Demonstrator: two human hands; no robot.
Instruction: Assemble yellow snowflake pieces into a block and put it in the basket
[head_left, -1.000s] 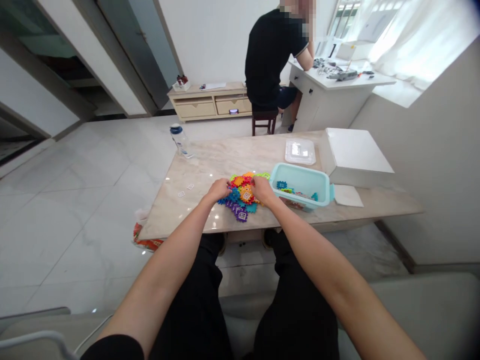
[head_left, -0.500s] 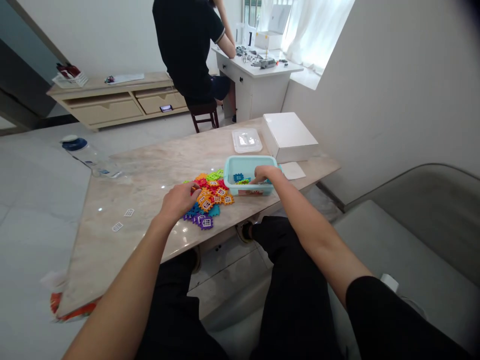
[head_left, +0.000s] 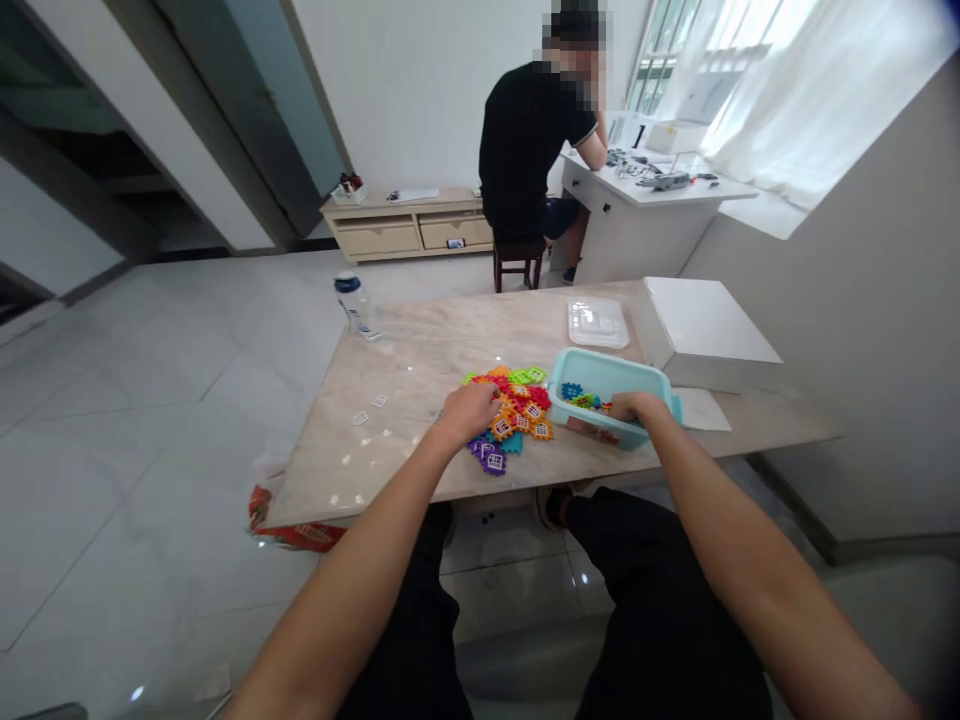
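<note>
Beige table (head_left: 420,345), tiled floor (head_left: 172,420); right hand (head_left: 634,405) in tub (head_left: 615,366), left hand (head_left: 468,409) outside; grips unclear.

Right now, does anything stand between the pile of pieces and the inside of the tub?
Yes, only the left wall of the tub, beside the pile. The top is open; the right hand reaches in.

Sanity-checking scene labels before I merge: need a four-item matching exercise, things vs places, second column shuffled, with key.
Things
1. Left hand
2. Right hand
3. Bottle
4. Clear plastic container

Places
A. Near the far left corner of the table
B. Reaching into the light-blue bin
C. Just left of the white box
D. At the pile of colourful pieces

Pairs: 1-D, 2-B, 3-A, 4-C
</note>
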